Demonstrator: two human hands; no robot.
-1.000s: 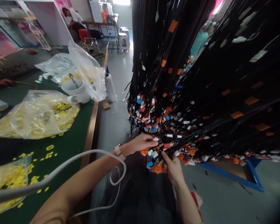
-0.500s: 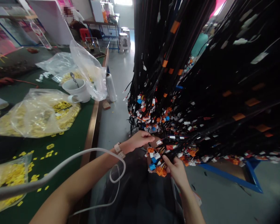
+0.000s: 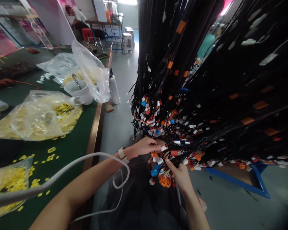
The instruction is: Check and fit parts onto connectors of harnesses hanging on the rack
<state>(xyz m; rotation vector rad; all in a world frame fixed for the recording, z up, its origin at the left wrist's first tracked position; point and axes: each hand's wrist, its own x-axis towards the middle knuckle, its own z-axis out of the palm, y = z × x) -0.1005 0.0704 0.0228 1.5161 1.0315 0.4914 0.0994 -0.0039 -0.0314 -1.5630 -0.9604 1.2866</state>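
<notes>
Long black wire harnesses (image 3: 156,64) hang in a dense mass, their lower ends crowded with small connectors. My right hand (image 3: 181,179) is closed round a bunch of harness wires, thumb on top. Below and left of that thumb dangle orange connectors (image 3: 164,180) and a blue connector (image 3: 154,172). My left hand (image 3: 146,146), wearing a pale watch on the wrist, has its fingertips pinched together at a small white connector (image 3: 163,148). An orange connector (image 3: 154,154) sits just beneath those fingertips. The palm side of each grip is hidden.
On the left, a green-topped table (image 3: 69,150) carries bags of yellow parts (image 3: 45,118), loose yellow pieces and a white mug (image 3: 79,92) with a spoon. A pale cable (image 3: 86,156) loops over my left forearm. A blue frame (image 3: 259,182) stands low right; a person (image 3: 78,19) sits beyond.
My left fingertips have moved slightly down and right, to the white connector. My right thumb has shifted a little left, and the dangling orange and blue connectors hang lower and more spread.
</notes>
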